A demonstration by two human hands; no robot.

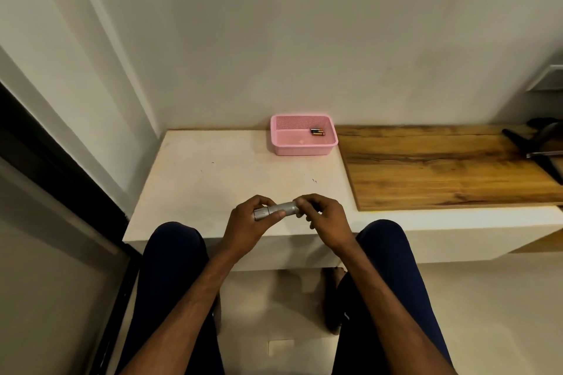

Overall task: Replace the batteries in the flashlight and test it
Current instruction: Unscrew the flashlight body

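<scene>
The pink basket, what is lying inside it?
Small batteries lie in the far right corner of the pink basket; their number is unclear. Its near wall hides the floor strip behind it.

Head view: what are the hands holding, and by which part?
A silver flashlight: the left hand grips its wider end, the right hand pinches the opposite end.

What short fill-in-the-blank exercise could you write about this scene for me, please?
1. The left hand and the right hand both hold a silver ____.
2. The batteries lie inside the ____ basket.
3. That basket stands on the white table, left of the ____ board.
Missing words: flashlight; pink; wooden.
</scene>
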